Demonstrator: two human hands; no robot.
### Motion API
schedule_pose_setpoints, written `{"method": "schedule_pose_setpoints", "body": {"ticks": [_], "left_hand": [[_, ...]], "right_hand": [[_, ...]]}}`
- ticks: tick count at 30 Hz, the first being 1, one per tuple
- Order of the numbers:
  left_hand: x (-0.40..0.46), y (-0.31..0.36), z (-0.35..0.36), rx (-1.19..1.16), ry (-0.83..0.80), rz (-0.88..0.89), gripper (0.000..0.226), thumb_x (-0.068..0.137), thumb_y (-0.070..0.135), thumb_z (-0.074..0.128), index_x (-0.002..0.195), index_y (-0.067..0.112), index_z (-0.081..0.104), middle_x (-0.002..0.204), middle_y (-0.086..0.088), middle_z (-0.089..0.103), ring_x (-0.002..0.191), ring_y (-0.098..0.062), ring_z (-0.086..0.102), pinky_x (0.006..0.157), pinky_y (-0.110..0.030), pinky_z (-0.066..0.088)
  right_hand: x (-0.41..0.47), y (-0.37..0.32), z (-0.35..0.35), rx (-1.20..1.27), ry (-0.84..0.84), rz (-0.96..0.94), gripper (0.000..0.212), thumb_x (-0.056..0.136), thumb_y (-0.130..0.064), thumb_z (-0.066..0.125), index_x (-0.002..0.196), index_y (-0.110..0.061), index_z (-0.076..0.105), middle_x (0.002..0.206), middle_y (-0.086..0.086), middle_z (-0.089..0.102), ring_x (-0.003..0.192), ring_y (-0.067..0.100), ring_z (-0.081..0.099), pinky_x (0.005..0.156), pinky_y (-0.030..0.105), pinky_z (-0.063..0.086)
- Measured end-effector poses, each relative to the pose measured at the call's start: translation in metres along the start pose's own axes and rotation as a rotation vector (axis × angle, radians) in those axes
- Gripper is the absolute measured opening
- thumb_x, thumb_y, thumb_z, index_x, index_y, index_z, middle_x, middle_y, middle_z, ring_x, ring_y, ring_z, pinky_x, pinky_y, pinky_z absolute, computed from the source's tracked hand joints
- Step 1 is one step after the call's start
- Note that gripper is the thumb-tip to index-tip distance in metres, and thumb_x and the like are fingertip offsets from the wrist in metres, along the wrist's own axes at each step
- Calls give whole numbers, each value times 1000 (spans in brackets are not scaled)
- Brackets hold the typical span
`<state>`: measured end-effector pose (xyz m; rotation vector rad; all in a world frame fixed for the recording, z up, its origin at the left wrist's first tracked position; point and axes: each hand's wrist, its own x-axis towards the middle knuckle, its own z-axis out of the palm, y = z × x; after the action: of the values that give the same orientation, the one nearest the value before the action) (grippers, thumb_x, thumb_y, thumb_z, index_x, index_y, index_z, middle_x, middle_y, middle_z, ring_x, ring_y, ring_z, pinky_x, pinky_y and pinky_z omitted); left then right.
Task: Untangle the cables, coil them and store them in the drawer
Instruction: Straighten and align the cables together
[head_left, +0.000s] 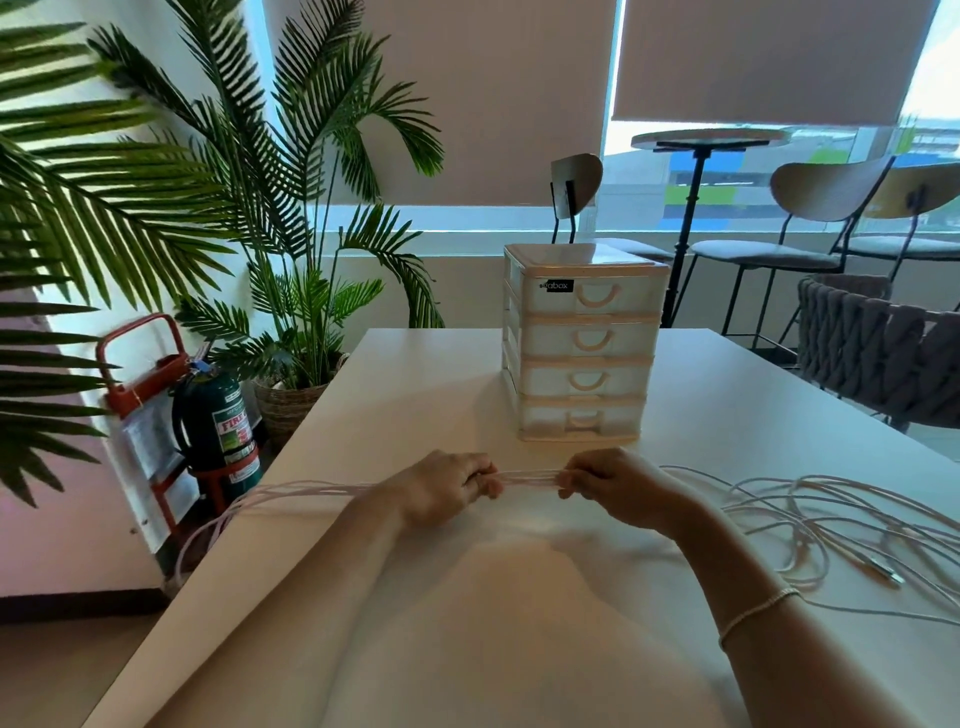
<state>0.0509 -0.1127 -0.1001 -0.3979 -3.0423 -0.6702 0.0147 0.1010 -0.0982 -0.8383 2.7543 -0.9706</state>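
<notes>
Soft daylight from the windows (727, 171) behind, faint arm shadows on the worktop (415, 395), fisheye-bent edges.

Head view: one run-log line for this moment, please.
phase: untangling | left hand: gripping cables | right hand: gripping same strands | loose cable pile: table right | drawer unit: all drawers closed

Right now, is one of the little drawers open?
No, all four drawers of the drawer box sit pushed in flush, while both hands hold cables in front of it.
</notes>
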Motion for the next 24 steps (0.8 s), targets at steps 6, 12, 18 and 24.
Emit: {"method": "schedule_pose_setpoints", "body": {"ticks": [6, 12, 18, 24], "left_hand": [[-17, -31, -15, 200, 10, -97, 29, 99, 37, 32, 103, 21, 56, 103, -3, 62, 93, -23, 56, 83, -32, 42], [-44, -86, -39, 420, 81, -294, 34, 100, 40, 24, 108, 17, 47, 112, -11, 61, 102, -29, 58, 83, -37, 44], [-77, -140, -51, 510, 334, -316, 25, 98, 32, 40, 101, 10, 52, 93, -12, 69, 87, -29, 67, 73, -37, 53], [-96, -151, -74, 676, 586, -150, 56, 96, 45, 27, 75, 5, 58, 53, -12, 62, 50, -31, 62, 46, -27, 41]], "right_hand": [[4, -5, 4, -172, 136, -6, 27, 96, -24, 45, 72, -26, 57, 66, -19, 46, 62, 2, 42, 60, 21, 31], [6, 5, 0, -158, 229, 65, 36, 94, -22, 47, 61, -34, 49, 75, -8, 60, 78, 15, 51, 73, 29, 42], [8, -2, 3, -126, 236, 48, 36, 94, -22, 48, 61, -37, 49, 72, -16, 54, 79, 13, 52, 72, 27, 40], [4, -2, -6, -78, 264, 73, 27, 94, -22, 50, 69, -28, 58, 75, -4, 59, 61, 11, 50, 62, 28, 44]]}}
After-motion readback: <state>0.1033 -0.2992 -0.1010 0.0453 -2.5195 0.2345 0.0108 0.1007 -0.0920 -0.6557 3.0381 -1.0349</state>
